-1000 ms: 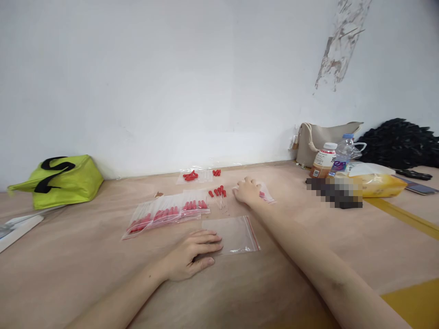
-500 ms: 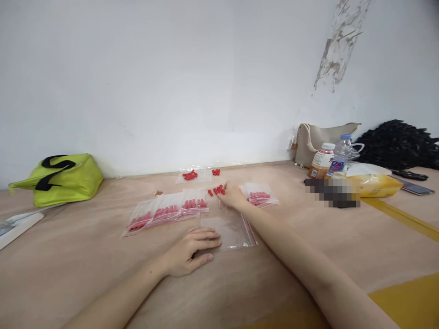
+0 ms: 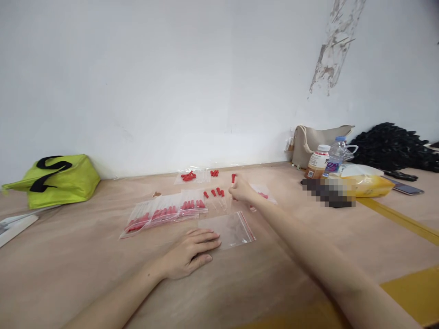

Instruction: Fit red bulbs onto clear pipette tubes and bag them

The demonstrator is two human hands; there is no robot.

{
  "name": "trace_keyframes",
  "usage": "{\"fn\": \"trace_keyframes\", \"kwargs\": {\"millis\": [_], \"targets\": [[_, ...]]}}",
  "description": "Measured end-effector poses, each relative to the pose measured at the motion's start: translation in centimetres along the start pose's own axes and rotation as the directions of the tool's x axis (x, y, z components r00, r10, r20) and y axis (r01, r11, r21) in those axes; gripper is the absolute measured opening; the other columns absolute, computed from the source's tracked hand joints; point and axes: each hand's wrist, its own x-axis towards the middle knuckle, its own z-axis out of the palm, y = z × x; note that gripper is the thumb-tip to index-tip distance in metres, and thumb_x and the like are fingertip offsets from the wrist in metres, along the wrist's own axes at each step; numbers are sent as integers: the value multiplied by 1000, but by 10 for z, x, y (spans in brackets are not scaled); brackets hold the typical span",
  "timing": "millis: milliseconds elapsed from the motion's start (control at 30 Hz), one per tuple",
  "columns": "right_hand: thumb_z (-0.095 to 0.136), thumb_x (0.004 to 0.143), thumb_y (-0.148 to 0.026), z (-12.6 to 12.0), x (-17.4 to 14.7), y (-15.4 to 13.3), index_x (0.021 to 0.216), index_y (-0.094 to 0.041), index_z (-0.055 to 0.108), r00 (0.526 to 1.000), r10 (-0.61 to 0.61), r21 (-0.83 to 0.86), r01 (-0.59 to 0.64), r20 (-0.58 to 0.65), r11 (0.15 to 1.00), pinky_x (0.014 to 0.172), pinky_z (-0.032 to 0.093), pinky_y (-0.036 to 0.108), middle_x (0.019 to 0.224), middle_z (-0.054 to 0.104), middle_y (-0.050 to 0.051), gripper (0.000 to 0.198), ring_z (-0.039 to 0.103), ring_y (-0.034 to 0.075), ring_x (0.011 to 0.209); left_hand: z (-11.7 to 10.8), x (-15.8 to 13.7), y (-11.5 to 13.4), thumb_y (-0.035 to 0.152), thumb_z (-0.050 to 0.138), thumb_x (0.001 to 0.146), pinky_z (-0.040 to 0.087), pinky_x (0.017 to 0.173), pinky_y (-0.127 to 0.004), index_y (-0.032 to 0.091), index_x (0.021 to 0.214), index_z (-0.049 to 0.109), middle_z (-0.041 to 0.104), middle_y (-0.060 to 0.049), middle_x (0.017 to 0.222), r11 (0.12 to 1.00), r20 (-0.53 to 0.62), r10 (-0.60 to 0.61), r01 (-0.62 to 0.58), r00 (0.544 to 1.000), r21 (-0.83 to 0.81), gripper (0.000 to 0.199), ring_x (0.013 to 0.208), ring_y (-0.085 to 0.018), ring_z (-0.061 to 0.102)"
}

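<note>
My right hand (image 3: 242, 189) is closed on a dropper (image 3: 233, 177), a thin clear tube whose red rubber bulb sticks up past the fingers. To its left, several more droppers (image 3: 213, 193) lie loose with their red bulbs toward the wall. My left hand (image 3: 192, 253) rests flat with its fingers apart, fingertips touching the left edge of a flat clear zip bag (image 3: 233, 233). Further left, overlapping zip bags (image 3: 164, 211) with red-bulbed droppers inside lie in a row. Another filled bag (image 3: 263, 192) is partly hidden behind my right hand.
Near the wall lie a bag with red bulbs (image 3: 188, 176) and a small group of red bulbs (image 3: 214, 173). A yellow-green bag (image 3: 65, 180) stands at the left. To the right are a drink bottle (image 3: 317, 162), a water bottle (image 3: 335, 155), a tissue pack (image 3: 370, 183) and a phone (image 3: 406, 186).
My right hand has moved right and slightly up from the loose droppers, with one dropper now visible upright in its fingers. My left hand has stayed by the clear bag.
</note>
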Motion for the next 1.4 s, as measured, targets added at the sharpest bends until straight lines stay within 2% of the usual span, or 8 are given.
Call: {"fn": "trace_keyframes", "kwargs": {"millis": [100,167,300,533,800,967,1267,1400], "targets": [[49,67,-17,-24,-33,24,123,-17,23,997,-39,277,54,-59,959,41,41,19,51,49,-9,62,52,11,41,-2,0,1,34,38,89,27,101,-39,33,128,36,40,2,133,1000,-8,-3,3,1000,-7,40,122,-20,36],[53,67,-21,-32,-56,40,125,-20,15,991,-33,430,85,-127,899,41,42,19,54,46,-10,69,51,10,41,-3,0,1,33,39,88,27,101,-39,32,128,36,42,1,132,1000,-16,-6,6,1000,-13,40,121,-19,36],[60,65,-32,-29,-86,60,117,-21,19,977,36,582,96,-210,807,47,48,22,60,49,-8,66,53,10,48,-2,0,-1,34,40,88,28,101,-38,30,127,37,43,1,131,1000,-27,-9,8,1000,-25,40,121,-19,36],[62,64,-41,-21,-86,71,110,-22,23,969,56,598,103,-242,795,47,49,24,63,50,-7,63,55,11,51,0,1,-3,34,40,88,26,101,-39,31,127,38,42,1,132,999,-15,-6,5,1000,-35,39,122,-20,35],[61,64,-42,-24,-86,71,111,-21,23,974,46,590,96,-221,802,46,48,24,63,50,-7,64,54,11,50,-2,1,-2,34,40,88,25,102,-39,31,127,38,41,1,132,999,-3,-11,11,1000,-33,39,122,-19,35],[61,64,-41,-26,-87,68,110,-21,23,963,48,587,123,-266,800,48,48,25,62,49,-7,63,53,11,50,0,1,-3,34,40,88,26,101,-40,31,127,38,41,0,132,999,-14,-2,1,1000,-35,39,121,-19,36],[59,65,-38,-26,-90,68,113,-21,23,978,33,580,95,-206,809,46,47,24,59,49,-8,62,53,11,48,0,1,-5,34,40,88,25,102,-39,31,128,37,40,1,133,1000,-5,-3,3,1000,-23,39,122,-18,35],[61,64,-36,-25,-90,68,108,-22,25,984,57,607,57,-166,793,46,48,25,59,52,-8,59,53,10,46,0,1,-4,34,39,89,25,102,-39,31,128,37,40,1,133,999,0,-11,11,1000,-31,39,122,-18,34]]}}
